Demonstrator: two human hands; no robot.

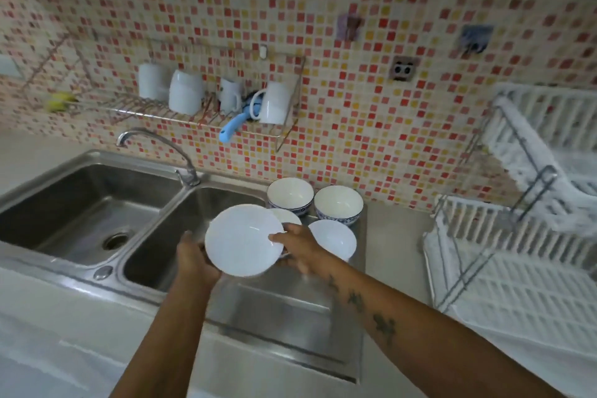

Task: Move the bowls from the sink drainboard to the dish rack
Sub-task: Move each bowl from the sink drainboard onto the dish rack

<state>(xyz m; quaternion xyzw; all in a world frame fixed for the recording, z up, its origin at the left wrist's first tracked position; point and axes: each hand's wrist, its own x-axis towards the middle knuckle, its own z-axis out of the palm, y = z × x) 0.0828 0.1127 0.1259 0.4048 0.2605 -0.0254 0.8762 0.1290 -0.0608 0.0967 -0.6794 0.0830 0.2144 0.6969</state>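
Currently you hold a white bowl (pixel 241 240) in both hands above the steel drainboard (pixel 284 310), its inside tilted toward the camera. Your left hand (pixel 193 260) cups the bowl's rim at about 8 o'clock, fingers hidden behind it, thumb edge against the rim. Your right hand (pixel 298 247) grips the rim at about 3 o'clock, thumb lying on the inner face and fingers curled behind. Both hands are closed on that bowl; motion blur softens the right hand.

Four more bowls remain on the drainboard at 12 to 2 o'clock of the held one. Two deep blue-patterned bowls (pixel 290 195) (pixel 338 205) stand upright side by side at the back, near the tiled wall (pixel 371 100). A third white bowl (pixel 333 237) sits in front of the right-hand patterned one, just beside your right hand. A fourth bowl (pixel 286 216) is mostly covered by the held bowl; you cannot tell its pattern.

The white dish rack (pixel 513 236) stands on the counter at 3 o'clock, well apart from the bowls; its visible shelves hold no bowl.

The double sink (pixel 97 203) lies at 9 o'clock, with the faucet (pixel 155 145) at its rear. A wall-mounted wire rack (pixel 206 107) at 12 o'clock carries white mugs (pixel 185 92) and a blue-handled utensil (pixel 234 128).
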